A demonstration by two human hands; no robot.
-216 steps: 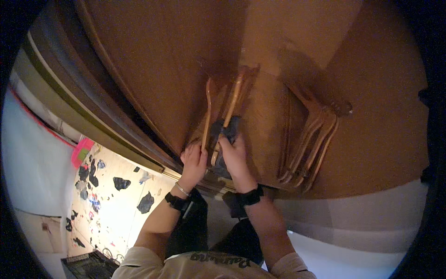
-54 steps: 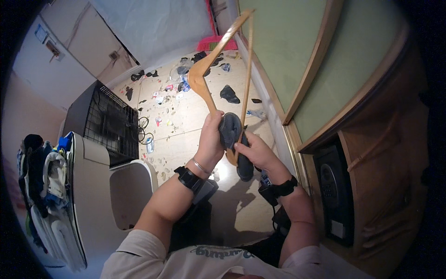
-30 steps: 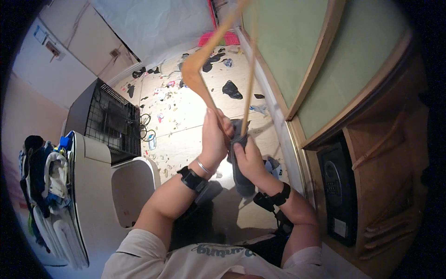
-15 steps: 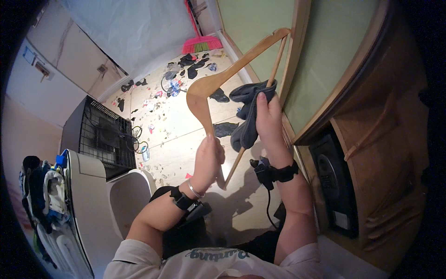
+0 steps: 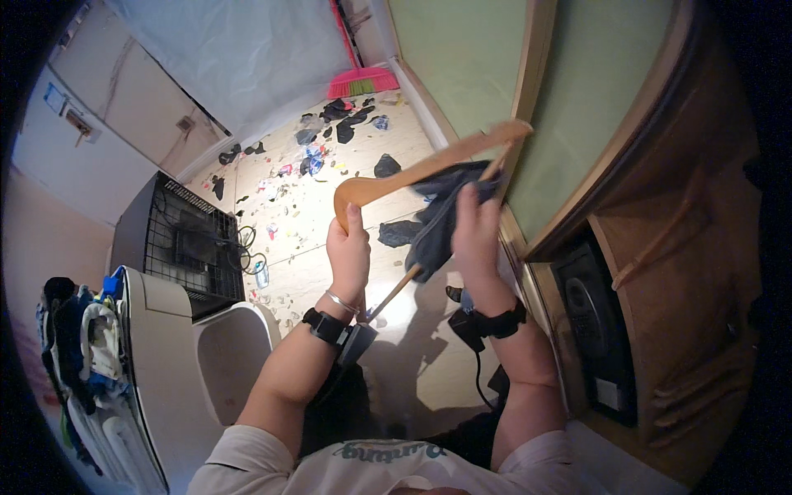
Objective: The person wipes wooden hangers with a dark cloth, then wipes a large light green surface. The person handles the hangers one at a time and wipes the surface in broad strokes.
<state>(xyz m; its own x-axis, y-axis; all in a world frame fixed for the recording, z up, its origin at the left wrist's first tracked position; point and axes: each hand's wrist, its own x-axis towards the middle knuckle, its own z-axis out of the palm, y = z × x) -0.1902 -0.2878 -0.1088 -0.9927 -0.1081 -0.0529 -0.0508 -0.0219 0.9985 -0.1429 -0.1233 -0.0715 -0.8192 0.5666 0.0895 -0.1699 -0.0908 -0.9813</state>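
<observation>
In the head view, the left hand (image 5: 350, 254) grasps a wooden hanger (image 5: 421, 172) near its central bend, thumb up against the wood. A dark grey cloth (image 5: 436, 238) hangs on the hanger's straight bar, just beside the right hand (image 5: 477, 243), which is blurred: I cannot tell whether its fingers grip the cloth; beyond, a pink broom (image 5: 363, 82) stands past the littered floor (image 5: 309, 264)

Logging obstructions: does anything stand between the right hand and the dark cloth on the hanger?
Nothing visible does: the right hand is at the dark cloth; the left hand grips the wooden hanger.
</observation>
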